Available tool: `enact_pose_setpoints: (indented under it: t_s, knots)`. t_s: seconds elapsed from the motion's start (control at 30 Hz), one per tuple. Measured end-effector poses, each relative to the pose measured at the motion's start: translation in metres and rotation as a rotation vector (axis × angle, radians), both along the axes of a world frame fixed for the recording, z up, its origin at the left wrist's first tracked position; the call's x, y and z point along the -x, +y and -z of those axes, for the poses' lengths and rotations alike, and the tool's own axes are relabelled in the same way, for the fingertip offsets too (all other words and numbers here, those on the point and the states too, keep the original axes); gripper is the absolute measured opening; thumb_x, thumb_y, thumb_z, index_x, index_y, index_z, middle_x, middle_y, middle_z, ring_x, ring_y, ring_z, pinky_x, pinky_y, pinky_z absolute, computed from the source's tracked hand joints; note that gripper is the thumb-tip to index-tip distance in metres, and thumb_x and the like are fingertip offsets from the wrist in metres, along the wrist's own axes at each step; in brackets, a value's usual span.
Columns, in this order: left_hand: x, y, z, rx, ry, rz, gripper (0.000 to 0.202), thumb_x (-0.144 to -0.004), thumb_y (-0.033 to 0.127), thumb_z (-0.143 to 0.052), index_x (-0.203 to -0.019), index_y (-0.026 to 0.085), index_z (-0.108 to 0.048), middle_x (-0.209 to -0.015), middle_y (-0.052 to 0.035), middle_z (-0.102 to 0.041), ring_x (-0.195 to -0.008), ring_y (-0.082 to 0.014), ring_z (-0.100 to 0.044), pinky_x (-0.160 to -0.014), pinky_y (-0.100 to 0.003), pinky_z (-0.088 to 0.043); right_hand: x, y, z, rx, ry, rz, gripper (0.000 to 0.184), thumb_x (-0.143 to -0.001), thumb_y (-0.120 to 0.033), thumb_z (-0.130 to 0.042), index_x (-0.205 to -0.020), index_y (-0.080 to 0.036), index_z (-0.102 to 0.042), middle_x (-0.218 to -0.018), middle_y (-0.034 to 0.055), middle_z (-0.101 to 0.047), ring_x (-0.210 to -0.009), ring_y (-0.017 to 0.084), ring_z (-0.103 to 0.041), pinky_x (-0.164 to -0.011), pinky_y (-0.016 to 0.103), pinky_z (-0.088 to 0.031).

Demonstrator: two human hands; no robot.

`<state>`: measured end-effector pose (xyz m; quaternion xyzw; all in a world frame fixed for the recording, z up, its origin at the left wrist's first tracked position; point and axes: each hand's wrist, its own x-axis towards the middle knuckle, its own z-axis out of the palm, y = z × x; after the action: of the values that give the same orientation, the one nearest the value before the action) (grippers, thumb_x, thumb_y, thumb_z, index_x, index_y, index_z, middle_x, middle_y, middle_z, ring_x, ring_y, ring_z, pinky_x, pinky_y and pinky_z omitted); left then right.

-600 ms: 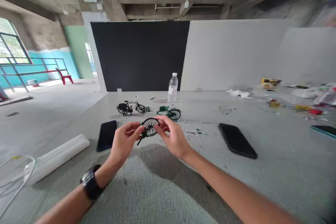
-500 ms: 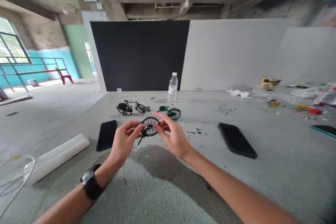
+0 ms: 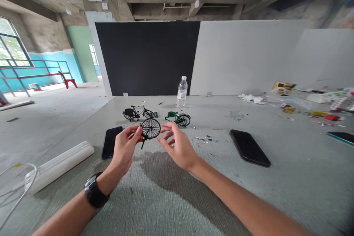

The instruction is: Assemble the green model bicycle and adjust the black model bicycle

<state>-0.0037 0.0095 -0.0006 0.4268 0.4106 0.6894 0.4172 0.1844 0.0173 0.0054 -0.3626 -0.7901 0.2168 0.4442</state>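
My left hand (image 3: 125,145) pinches a small black spoked wheel (image 3: 151,128) at its left side, with a short dark rod-like part hanging below it. The wheel is held upright above the table. Just right of the wheel, my right hand (image 3: 178,145) has its fingers apart and holds nothing. Behind the hands stand a complete black model bicycle (image 3: 138,112) on the left and a partial green model bicycle (image 3: 178,118), with one black wheel, on the right. Small silvery parts (image 3: 201,140) lie to the right of my right hand.
A dark phone (image 3: 111,142) lies left of my hands, another phone (image 3: 249,147) to the right. A water bottle (image 3: 181,92) stands at the back. A white power strip (image 3: 61,166) with a cable is at the left, plastic bags and colourful parts (image 3: 332,117) at the far right.
The wheel has shifted left and slightly up with my left hand. My right hand's fingers have come off the wheel and spread apart.
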Motion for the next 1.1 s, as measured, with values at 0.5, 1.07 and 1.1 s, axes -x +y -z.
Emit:
enact_pose_setpoints:
  t_s: [0.5, 1.07, 1.1]
  knots:
    - [0.007, 0.003, 0.005, 0.048, -0.081, -0.006, 0.045, -0.061, 0.046, -0.087, -0.084, 0.012, -0.070, -0.068, 0.0016, -0.061, -0.061, -0.0090, -0.056, -0.062, -0.021, -0.049, 0.004, 0.000, 0.009, -0.030, -0.179, -0.055, 0.063, -0.093, -0.037, -0.059, -0.150, -0.025, -0.032, -0.131, 0.0124, -0.054, -0.102, 0.024, -0.061, -0.081, 0.041, -0.059]
    - [0.003, 0.001, 0.009, -0.069, 0.419, -0.001, 0.030, -0.078, 0.047, -0.072, -0.082, 0.017, -0.075, -0.066, -0.0010, -0.062, -0.058, -0.0137, -0.054, -0.054, -0.023, -0.044, 0.006, -0.004, -0.002, 0.013, -0.280, -0.047, 0.037, -0.103, -0.044, -0.039, -0.083, -0.021, -0.061, -0.073, 0.0025, -0.070, -0.064, 0.019, -0.064, -0.060, 0.030, -0.042]
    - [0.003, 0.002, 0.009, -0.085, 0.440, -0.012, 0.027, -0.077, 0.044, -0.074, -0.081, 0.018, -0.076, -0.072, -0.0029, -0.066, -0.064, -0.0153, -0.058, -0.057, -0.024, -0.046, 0.007, -0.004, -0.001, 0.045, -0.244, -0.071, 0.036, -0.103, -0.044, -0.040, -0.082, -0.021, -0.059, -0.072, 0.0022, -0.070, -0.063, 0.018, -0.064, -0.059, 0.030, -0.041]
